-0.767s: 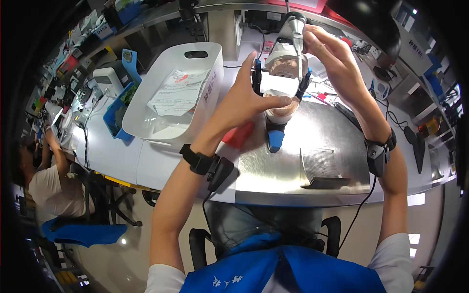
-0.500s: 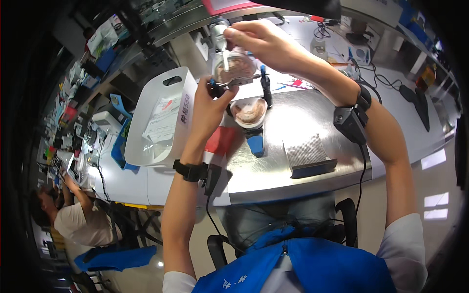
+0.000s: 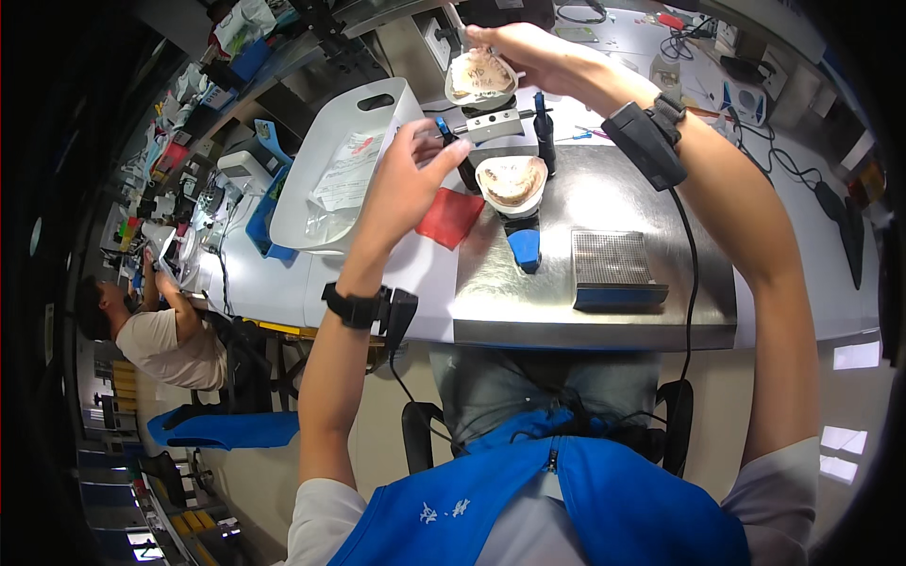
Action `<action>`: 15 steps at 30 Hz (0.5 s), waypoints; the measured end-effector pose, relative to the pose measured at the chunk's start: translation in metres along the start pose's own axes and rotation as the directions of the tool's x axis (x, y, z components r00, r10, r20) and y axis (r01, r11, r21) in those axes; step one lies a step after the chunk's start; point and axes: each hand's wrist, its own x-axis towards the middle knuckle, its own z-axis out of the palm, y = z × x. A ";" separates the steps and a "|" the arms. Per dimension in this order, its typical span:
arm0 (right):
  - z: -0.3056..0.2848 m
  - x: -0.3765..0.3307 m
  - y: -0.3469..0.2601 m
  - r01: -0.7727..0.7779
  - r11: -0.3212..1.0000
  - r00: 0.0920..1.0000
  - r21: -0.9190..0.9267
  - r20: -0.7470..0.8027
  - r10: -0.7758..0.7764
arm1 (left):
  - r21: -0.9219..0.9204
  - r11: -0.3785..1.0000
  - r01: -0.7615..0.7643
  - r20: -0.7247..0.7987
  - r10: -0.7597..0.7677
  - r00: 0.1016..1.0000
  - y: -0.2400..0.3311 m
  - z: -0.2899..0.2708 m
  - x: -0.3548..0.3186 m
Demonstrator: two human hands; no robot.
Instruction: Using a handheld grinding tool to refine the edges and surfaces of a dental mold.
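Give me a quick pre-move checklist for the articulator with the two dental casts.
1. Right hand holds upper cast tilted up: ok.
2. Left hand at the articulator's left-side knob: ok; grip firmness: cannot tell.
3. Lower cast seated on its base: ok.
4. Red sheet lies flat beside the base, apart from it: ok.
5. Hinge locked: cannot tell.
6. White tray stands apart, left of the left hand: ok.

- Articulator [image 3: 505,141] stands on surface [image 3: 604,311], lower dental cast [image 3: 511,181] beneath upper cast [image 3: 479,77].
- Tray [image 3: 344,170] left of articulator; papers [image 3: 344,174] in it.
- Gridded block [image 3: 612,269] right, nearer the front edge.
- Cloth [image 3: 450,217] between tray and articulator.
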 end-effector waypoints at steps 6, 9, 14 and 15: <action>-0.011 -0.007 0.010 0.016 0.998 0.987 -0.064 0.163 -0.005 | 0.683 0.722 -0.111 0.069 0.088 0.994 -0.024 0.003 -0.062; -0.054 -0.050 0.010 0.196 0.925 0.980 -0.325 0.100 -0.172 | 0.646 0.762 -0.046 0.081 -0.009 0.997 -0.050 0.003 -0.064; -0.134 -0.164 0.025 0.216 0.890 0.971 -0.402 -0.008 -0.239 | 0.561 0.824 -0.075 0.045 0.060 0.997 -0.038 0.010 -0.070; -0.156 -0.182 0.035 0.208 0.856 0.973 -0.474 0.007 -0.232 | 0.506 0.860 -0.059 0.029 0.052 0.998 -0.016 0.016 -0.074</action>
